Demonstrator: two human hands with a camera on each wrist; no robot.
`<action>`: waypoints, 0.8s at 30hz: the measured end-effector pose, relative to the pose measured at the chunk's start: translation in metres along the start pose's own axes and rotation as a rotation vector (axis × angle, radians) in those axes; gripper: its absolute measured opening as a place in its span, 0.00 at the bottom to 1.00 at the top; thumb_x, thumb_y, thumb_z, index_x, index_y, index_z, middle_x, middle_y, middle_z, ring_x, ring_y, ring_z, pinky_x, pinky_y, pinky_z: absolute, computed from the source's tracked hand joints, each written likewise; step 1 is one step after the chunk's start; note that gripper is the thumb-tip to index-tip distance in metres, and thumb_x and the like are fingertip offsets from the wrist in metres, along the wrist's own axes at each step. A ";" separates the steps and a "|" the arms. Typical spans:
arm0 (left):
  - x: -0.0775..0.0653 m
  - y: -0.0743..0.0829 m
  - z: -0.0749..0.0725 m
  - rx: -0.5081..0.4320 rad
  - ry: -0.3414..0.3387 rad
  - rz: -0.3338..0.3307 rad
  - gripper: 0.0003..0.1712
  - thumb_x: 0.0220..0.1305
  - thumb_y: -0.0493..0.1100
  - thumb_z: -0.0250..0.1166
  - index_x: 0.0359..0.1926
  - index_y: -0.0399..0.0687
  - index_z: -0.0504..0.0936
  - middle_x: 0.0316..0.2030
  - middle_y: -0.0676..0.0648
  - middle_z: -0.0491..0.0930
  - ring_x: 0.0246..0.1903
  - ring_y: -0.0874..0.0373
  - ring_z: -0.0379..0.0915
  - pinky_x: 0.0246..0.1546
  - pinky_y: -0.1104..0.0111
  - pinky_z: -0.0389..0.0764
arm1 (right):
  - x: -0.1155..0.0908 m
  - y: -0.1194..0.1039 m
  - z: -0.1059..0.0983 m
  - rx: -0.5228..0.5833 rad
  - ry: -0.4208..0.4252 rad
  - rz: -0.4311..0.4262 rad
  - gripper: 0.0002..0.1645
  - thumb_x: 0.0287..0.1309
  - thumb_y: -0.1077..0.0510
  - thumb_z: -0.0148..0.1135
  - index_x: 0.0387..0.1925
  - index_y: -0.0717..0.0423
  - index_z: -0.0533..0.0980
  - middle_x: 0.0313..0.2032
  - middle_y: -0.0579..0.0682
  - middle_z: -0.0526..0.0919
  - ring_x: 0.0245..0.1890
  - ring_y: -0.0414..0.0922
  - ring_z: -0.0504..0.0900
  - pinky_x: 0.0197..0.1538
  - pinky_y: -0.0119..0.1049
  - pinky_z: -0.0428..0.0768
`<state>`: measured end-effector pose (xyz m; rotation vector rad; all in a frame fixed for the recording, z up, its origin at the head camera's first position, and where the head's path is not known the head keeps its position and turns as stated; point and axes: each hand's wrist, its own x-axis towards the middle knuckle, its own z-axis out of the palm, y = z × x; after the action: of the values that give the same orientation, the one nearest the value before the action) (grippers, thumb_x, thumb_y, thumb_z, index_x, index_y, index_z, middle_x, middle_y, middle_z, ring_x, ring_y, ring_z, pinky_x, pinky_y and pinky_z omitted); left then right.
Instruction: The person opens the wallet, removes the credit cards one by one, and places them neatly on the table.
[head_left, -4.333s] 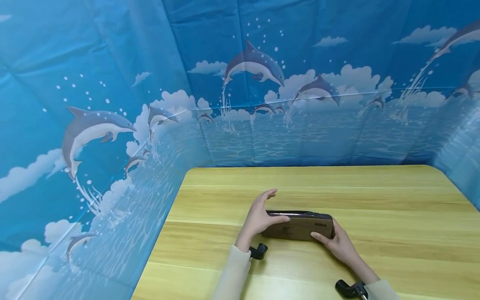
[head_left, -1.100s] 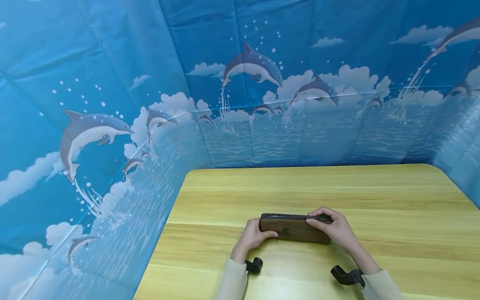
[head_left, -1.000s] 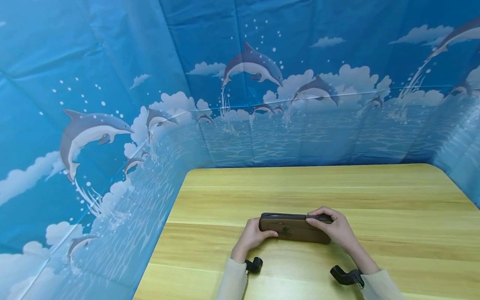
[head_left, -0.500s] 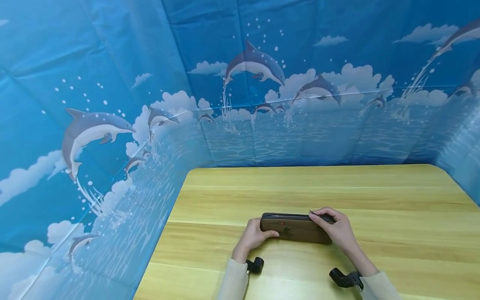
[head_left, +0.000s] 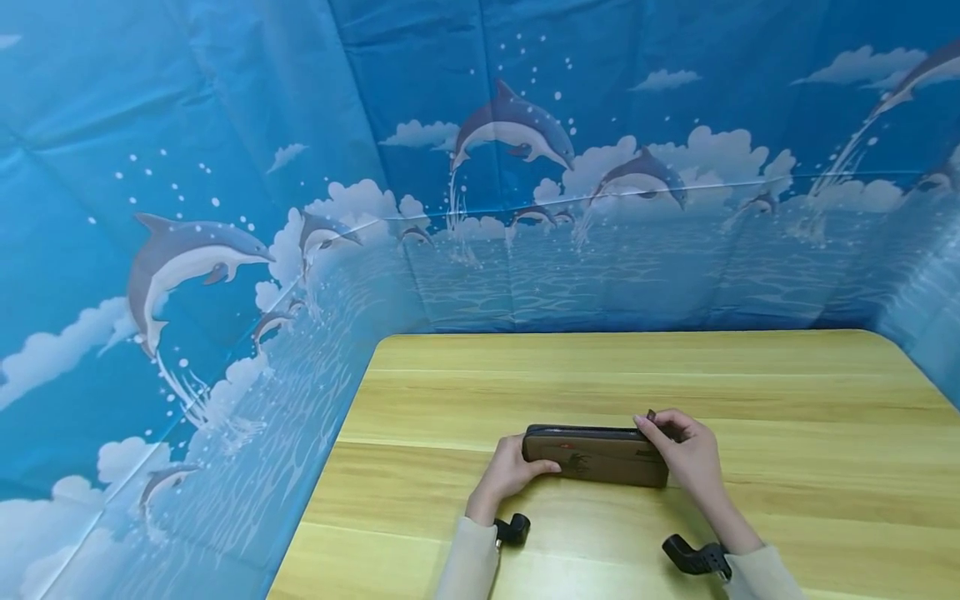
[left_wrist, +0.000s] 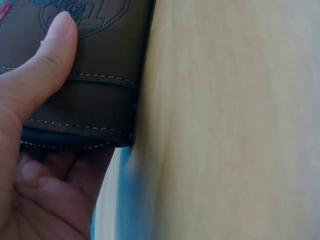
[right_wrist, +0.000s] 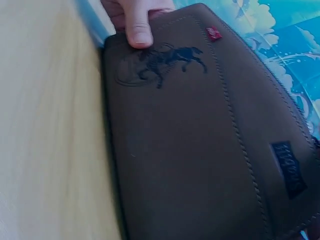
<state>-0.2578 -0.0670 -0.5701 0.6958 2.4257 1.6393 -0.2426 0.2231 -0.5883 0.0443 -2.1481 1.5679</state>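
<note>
A brown zip-around wallet [head_left: 600, 462] stands on its long edge on the table, zip side up. My left hand [head_left: 506, 473] grips its left end, the thumb on the front face and the other fingers behind, as the left wrist view also shows on the wallet [left_wrist: 100, 55]. At the top right corner my right hand [head_left: 690, 460] pinches the small dark zip pull [head_left: 651, 414]. In the right wrist view, the front of the wallet [right_wrist: 175, 140] carries a stamped horse, a red tag and a dark label. Whether the zip is fully closed, I cannot tell.
The light wooden table [head_left: 465, 375] extends behind and to both sides of the wallet. A blue dolphin-print sheet [head_left: 420, 283] hangs around its back and sides. Black wrist cameras [head_left: 693, 557] sit on both forearms.
Over the last second my right hand has slid rightward along the wallet's top with the zip pull. Earlier it held the right end, with my left hand open at the left; the left now grips.
</note>
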 end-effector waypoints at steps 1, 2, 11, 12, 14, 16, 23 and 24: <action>0.000 0.000 0.000 -0.002 0.002 0.001 0.14 0.51 0.44 0.74 0.40 0.50 0.85 0.33 0.57 0.83 0.32 0.66 0.77 0.36 0.71 0.78 | 0.001 -0.001 -0.002 -0.009 0.000 -0.001 0.09 0.54 0.51 0.70 0.30 0.52 0.82 0.31 0.48 0.83 0.30 0.39 0.77 0.32 0.24 0.72; 0.000 0.000 0.000 -0.003 0.004 0.003 0.14 0.51 0.44 0.74 0.40 0.50 0.85 0.33 0.56 0.83 0.31 0.66 0.77 0.36 0.71 0.78 | 0.001 -0.004 -0.004 -0.020 0.001 -0.005 0.08 0.53 0.51 0.70 0.29 0.51 0.82 0.31 0.47 0.83 0.30 0.38 0.77 0.32 0.24 0.72; 0.000 0.001 0.000 -0.001 0.008 -0.003 0.13 0.50 0.44 0.74 0.38 0.49 0.85 0.31 0.57 0.83 0.30 0.66 0.77 0.35 0.71 0.78 | -0.004 -0.087 -0.013 -0.215 0.049 -0.081 0.07 0.52 0.56 0.71 0.24 0.53 0.82 0.25 0.46 0.83 0.25 0.35 0.77 0.31 0.28 0.73; 0.000 0.002 0.000 -0.004 0.007 -0.002 0.13 0.50 0.44 0.74 0.38 0.49 0.85 0.31 0.57 0.83 0.30 0.66 0.77 0.35 0.71 0.78 | -0.004 -0.089 -0.014 -0.235 0.056 -0.092 0.06 0.52 0.57 0.71 0.23 0.53 0.82 0.25 0.46 0.83 0.25 0.35 0.77 0.31 0.28 0.73; -0.002 0.008 -0.001 -0.008 0.010 0.000 0.13 0.51 0.42 0.74 0.39 0.47 0.85 0.32 0.55 0.83 0.31 0.66 0.77 0.35 0.71 0.78 | -0.004 -0.091 -0.015 -0.274 0.063 -0.116 0.06 0.52 0.57 0.71 0.23 0.53 0.82 0.25 0.46 0.83 0.25 0.38 0.79 0.30 0.26 0.73; -0.002 0.008 0.000 -0.019 0.008 0.000 0.13 0.51 0.41 0.73 0.39 0.47 0.85 0.32 0.55 0.83 0.31 0.66 0.77 0.36 0.71 0.78 | -0.002 -0.077 -0.016 -0.298 0.073 -0.148 0.05 0.52 0.55 0.71 0.24 0.50 0.83 0.25 0.44 0.84 0.25 0.40 0.79 0.29 0.26 0.74; 0.000 0.002 0.001 -0.032 0.004 -0.005 0.14 0.51 0.43 0.74 0.40 0.48 0.84 0.33 0.56 0.83 0.32 0.65 0.78 0.36 0.70 0.78 | 0.001 -0.096 -0.031 -0.365 0.004 -0.113 0.09 0.51 0.52 0.72 0.24 0.53 0.84 0.22 0.45 0.83 0.21 0.38 0.79 0.25 0.30 0.74; 0.000 0.002 0.001 -0.029 0.004 -0.006 0.14 0.51 0.43 0.74 0.40 0.48 0.84 0.33 0.56 0.83 0.32 0.65 0.78 0.36 0.70 0.78 | 0.001 -0.103 -0.033 -0.371 -0.013 -0.103 0.10 0.52 0.52 0.71 0.25 0.54 0.84 0.21 0.46 0.83 0.21 0.38 0.78 0.26 0.29 0.73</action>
<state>-0.2570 -0.0659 -0.5686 0.6807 2.3989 1.6716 -0.2009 0.2176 -0.4887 0.0422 -2.3709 1.0963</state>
